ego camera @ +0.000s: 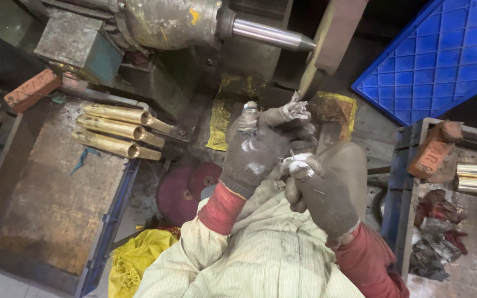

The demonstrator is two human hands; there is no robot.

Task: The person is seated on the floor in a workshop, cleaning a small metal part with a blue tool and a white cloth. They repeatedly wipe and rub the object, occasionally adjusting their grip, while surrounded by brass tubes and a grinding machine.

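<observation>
Both gloved hands, left hand (255,152) and right hand (318,190), pinch a small shiny metal piece (298,108) against the spinning tan buffing wheel (329,38); polishing is underway, calling for steady pressure.

brass tubes (118,131): three, well left of the hands, on a metal tray (56,204)
blue crate (443,49): upper right of the hands
bricks (434,149): right; another (31,89) far left
yellow cloth (136,256): below-left
rags (434,232): lower right

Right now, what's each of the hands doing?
Left hand: gloved, closed on a small part at the buffing wheel; part unclear.
Right hand: gloved, closed, gripping beneath it.
</observation>
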